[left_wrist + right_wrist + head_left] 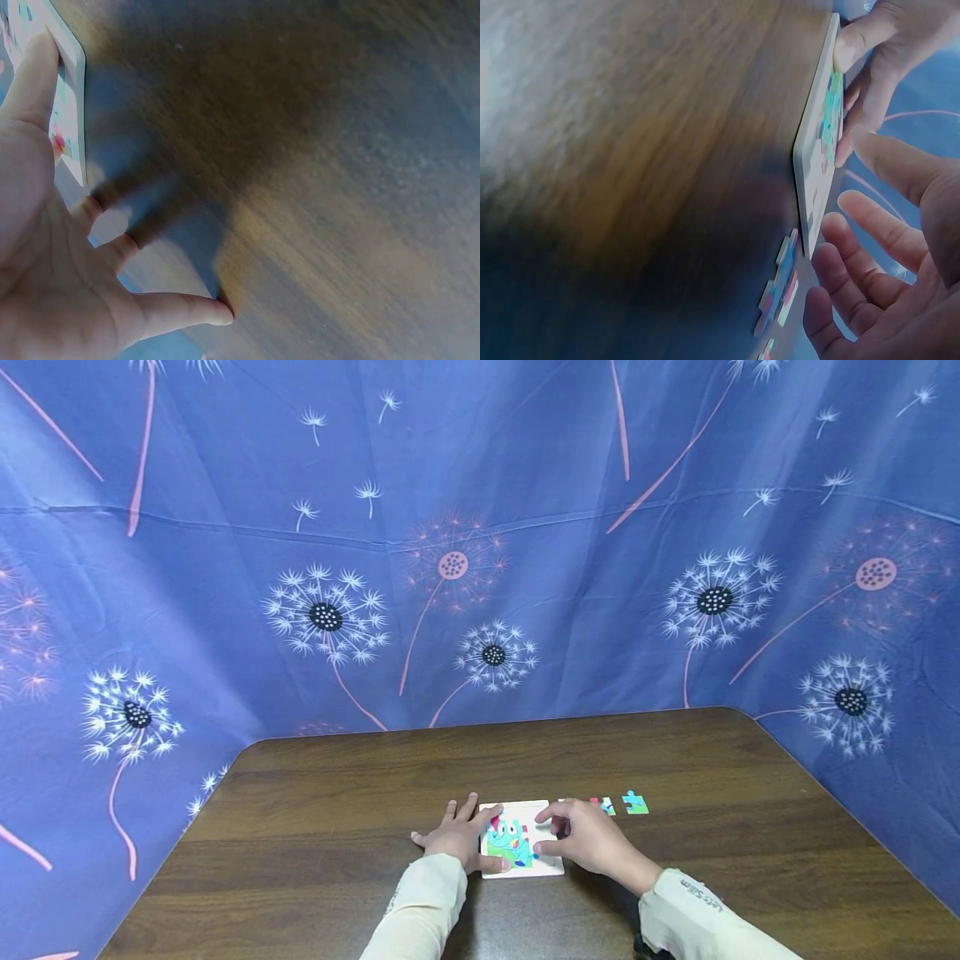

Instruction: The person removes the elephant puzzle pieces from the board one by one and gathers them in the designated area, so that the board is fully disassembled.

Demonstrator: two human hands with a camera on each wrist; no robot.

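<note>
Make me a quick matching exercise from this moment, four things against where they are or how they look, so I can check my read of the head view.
1. Left hand
2. Right hand
3. Rightmost loose puzzle piece
4. Backdrop cloth

A. Blue, printed with dandelions
B. Over the right side of the puzzle board
C. Blue and green, lying on the brown table
D. At the board's left side, fingers spread

Pairs: 1-D, 2-B, 3-C, 4-A

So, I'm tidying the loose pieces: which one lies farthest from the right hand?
The blue-and-green piece, rightmost in the head view; the other loose pieces lie closer to the right hand.
</note>
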